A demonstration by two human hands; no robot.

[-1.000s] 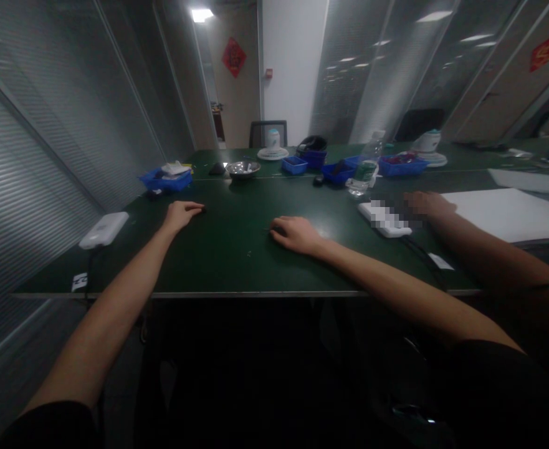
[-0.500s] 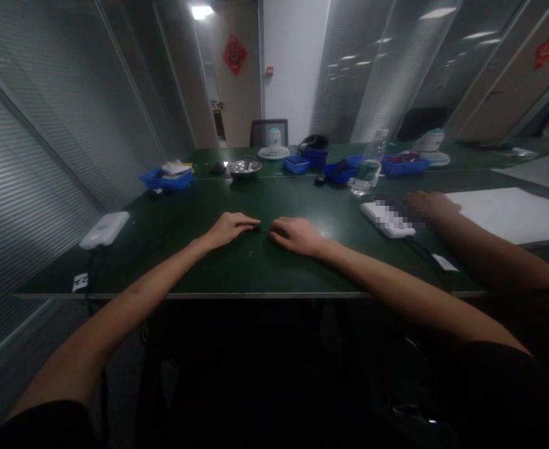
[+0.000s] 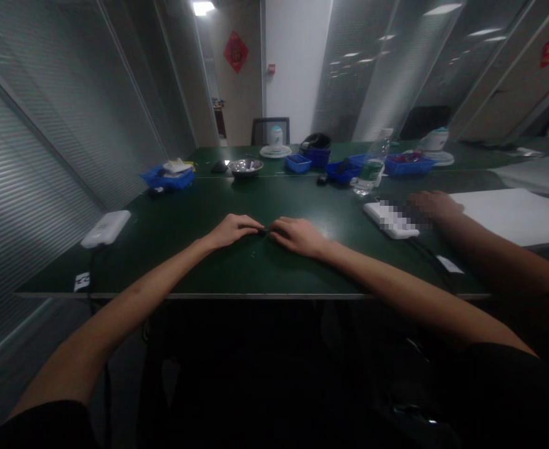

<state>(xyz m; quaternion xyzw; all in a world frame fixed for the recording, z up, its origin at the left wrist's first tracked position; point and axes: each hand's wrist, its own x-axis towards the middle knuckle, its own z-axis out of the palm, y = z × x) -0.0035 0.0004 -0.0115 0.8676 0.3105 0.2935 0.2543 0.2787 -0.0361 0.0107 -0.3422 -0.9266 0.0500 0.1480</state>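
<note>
Both my hands rest on the dark green table (image 3: 199,274), fingertips meeting near its middle. My left hand (image 3: 233,229) has its fingers curled and pinched toward a tiny dark part (image 3: 263,231) lying between the two hands. My right hand (image 3: 296,236) is curled the same way, its fingers closed against that part from the other side. The part is too small and dim to name. A few small specks lie on the table just in front of my hands.
Another person's arm (image 3: 489,255) reaches in from the right, hand by a white device (image 3: 391,219) and a white sheet (image 3: 512,215). Blue bins (image 3: 167,178), a steel bowl (image 3: 245,166), a water bottle (image 3: 371,168) and a small fan (image 3: 275,144) stand farther back. A white box (image 3: 106,227) sits left.
My left hand slid right across the table from the left side until its fingertips met my right hand. My right hand stayed almost still.
</note>
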